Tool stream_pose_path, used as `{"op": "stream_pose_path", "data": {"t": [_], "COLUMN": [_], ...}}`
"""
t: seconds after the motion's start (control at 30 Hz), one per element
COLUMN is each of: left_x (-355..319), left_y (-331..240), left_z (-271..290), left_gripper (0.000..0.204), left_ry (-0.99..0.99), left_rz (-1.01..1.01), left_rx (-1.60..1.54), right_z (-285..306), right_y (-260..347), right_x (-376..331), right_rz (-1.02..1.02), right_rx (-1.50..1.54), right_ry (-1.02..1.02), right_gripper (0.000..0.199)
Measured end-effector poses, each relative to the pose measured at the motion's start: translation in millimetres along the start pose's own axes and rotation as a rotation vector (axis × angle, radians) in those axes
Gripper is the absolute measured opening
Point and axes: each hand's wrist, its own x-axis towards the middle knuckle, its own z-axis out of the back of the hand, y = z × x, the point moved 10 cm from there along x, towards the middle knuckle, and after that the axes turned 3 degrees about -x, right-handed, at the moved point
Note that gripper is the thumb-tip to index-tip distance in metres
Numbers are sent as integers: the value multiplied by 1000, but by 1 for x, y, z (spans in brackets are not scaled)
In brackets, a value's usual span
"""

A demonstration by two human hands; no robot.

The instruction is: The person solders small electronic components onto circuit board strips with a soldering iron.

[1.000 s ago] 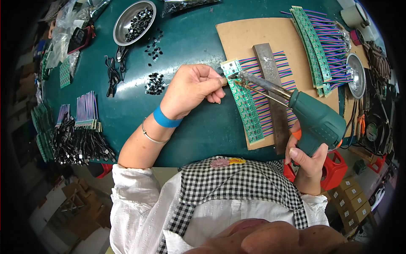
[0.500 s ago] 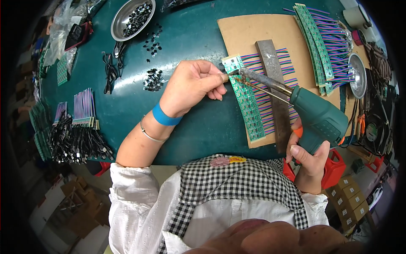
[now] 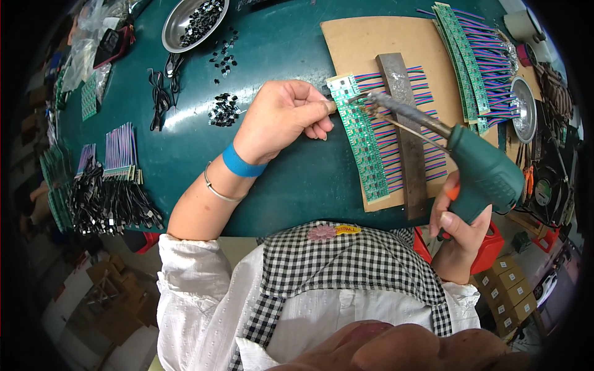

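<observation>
My right hand [image 3: 461,226] grips the handle of a green soldering gun [image 3: 486,170], a finger at its orange trigger. The gun's metal barrel reaches left, and its tip is over the upper part of a long green circuit board panel [image 3: 365,151]. A thin feed tube runs below the barrel. My left hand [image 3: 288,114] is closed in a pinch at the panel's left edge; whatever lies between thumb and forefinger is hidden. Just above those fingertips, a small black part sticks out from the panel's edge. Striped wires [image 3: 391,145] extend from the panel's right side, under a metal bar [image 3: 408,136].
Beneath the panel lies a brown board [image 3: 352,43]. Small black connectors fill a metal bowl [image 3: 179,40] and lie in a loose pile [image 3: 224,110]. Wired panels [image 3: 461,62] stack at the far right beside a metal dish [image 3: 523,111]. Black cable bundles [image 3: 117,198] sit at left.
The soldering gun has moved right and slightly down, drawing its tip back from my left fingertips. My left hand stays pinched at the panel's edge, a little higher in the picture.
</observation>
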Motion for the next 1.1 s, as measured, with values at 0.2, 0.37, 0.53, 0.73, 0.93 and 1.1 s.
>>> {"op": "stream_pose_path", "data": {"t": [0.2, 0.37, 0.53, 0.73, 0.93, 1.1], "left_x": [1, 2, 3, -1, -11, -49], "left_y": [-4, -3, -5, -6, -23, -95], "left_z": [-3, 0, -2, 1, 19, 98], "left_gripper": [11, 11, 10, 11, 15, 10], "left_ry": [19, 4, 21, 11, -22, -769], "left_rz": [-10, -7, -15, -9, -102, -656], "left_rx": [16, 11, 2, 25, 46, 890], "right_z": [6, 4, 6, 4, 9, 20], "right_y": [10, 4, 4, 6, 9, 5], "right_x": [1, 4, 4, 1, -3, -5], "right_rz": [75, 52, 59, 72, 121, 101], "right_rx": [104, 98, 108, 129, 163, 204], "right_ry": [-4, -15, 42, 61, 96, 47], "right_gripper": [62, 64, 64, 64, 61, 60]}}
